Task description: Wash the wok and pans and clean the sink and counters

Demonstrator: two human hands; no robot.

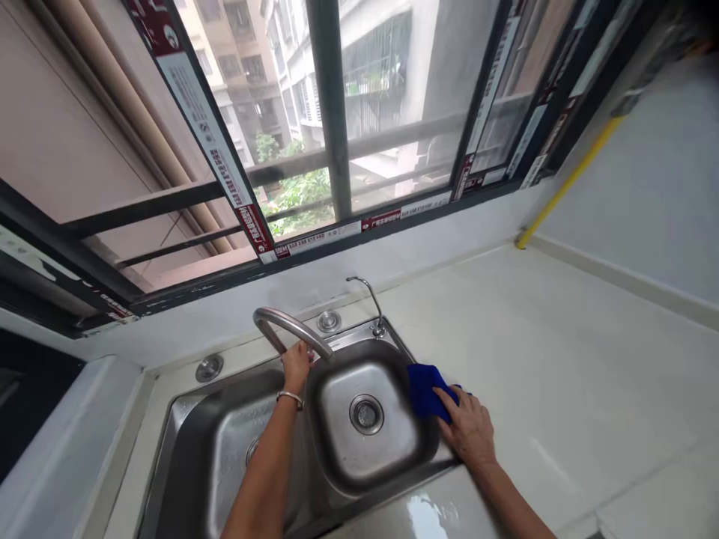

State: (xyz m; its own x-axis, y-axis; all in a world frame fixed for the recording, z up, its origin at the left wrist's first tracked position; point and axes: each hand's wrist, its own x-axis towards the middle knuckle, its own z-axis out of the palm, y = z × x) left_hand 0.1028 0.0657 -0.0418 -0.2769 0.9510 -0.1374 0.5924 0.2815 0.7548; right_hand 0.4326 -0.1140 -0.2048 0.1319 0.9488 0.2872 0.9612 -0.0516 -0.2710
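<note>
My left hand (297, 366), with a bracelet at the wrist, is closed at the base of the curved metal faucet (292, 323), between the two basins; its fingers are partly hidden. At the right rim of the steel sink (368, 374), my right hand (467, 425) holds a blue cloth (428, 389). The cloth lies over the rim and partly into the right basin. A round drain (366, 414) shows in the bottom of that basin.
Two round metal strainers (329, 321) (210, 367) sit behind the sink. A thin spout (371, 296) stands at its back right corner. The pale countertop (562, 359) extends right, towards a yellow pipe (570, 183). A dark-framed window (331, 112) rises behind.
</note>
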